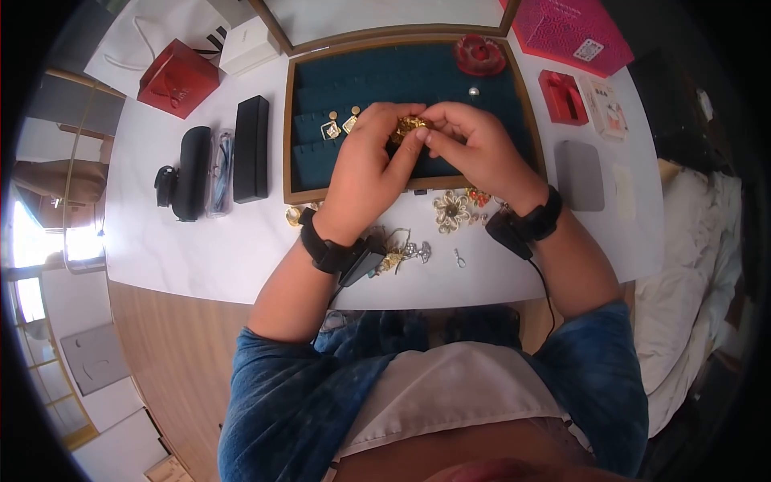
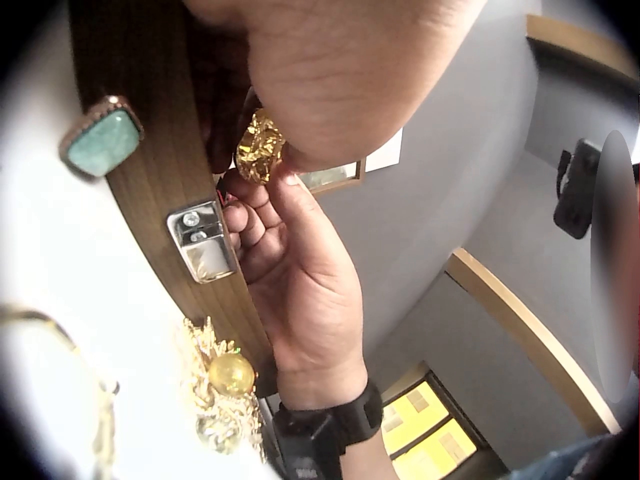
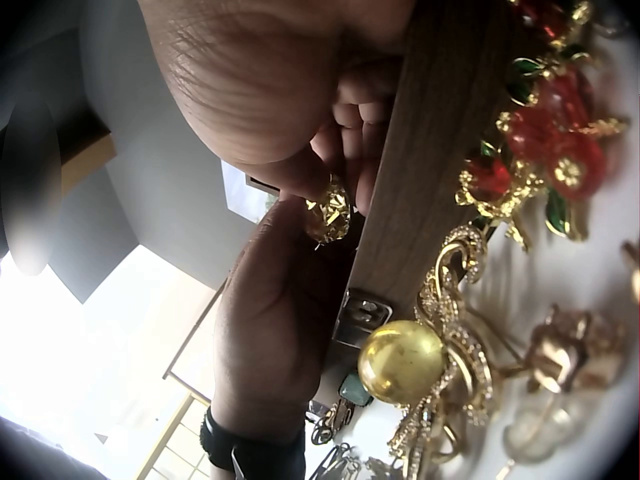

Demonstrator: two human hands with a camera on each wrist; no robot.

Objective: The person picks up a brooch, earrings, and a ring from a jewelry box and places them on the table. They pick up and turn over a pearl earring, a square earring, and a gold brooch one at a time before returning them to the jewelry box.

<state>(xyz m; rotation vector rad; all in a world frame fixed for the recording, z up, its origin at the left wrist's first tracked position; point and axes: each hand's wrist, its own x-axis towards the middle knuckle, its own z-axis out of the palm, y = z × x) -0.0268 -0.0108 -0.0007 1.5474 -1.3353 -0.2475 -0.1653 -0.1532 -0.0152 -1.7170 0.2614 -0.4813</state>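
Between my left hand (image 1: pixel 373 157) and right hand (image 1: pixel 478 145), a shiny gold piece of jewelry with a crinkled surface (image 1: pixel 409 127) is pinched by the fingertips of both. Its lower side is hidden by the fingers. Both hands are over a wooden jewelry box (image 1: pixel 291 120) with a dark teal lining and its lid raised. Left of my left hand, a pair of gold square drop earrings (image 1: pixel 330 128) lies on the lining. A pearl piece (image 1: pixel 474 91) and a red flower-shaped ornament (image 1: pixel 479 55) sit toward the box's back right.
Along the box's front edge lie a flower brooch (image 1: pixel 451 210), red-bead jewelry (image 3: pixel 565 130), a turquoise-stone piece (image 2: pixel 103 142) and a yellow-bead brooch (image 3: pixel 400 362). Black cases (image 1: pixel 251 149) stand left; a red gift box (image 1: pixel 562 97) and grey pouch (image 1: pixel 579 175) lie right.
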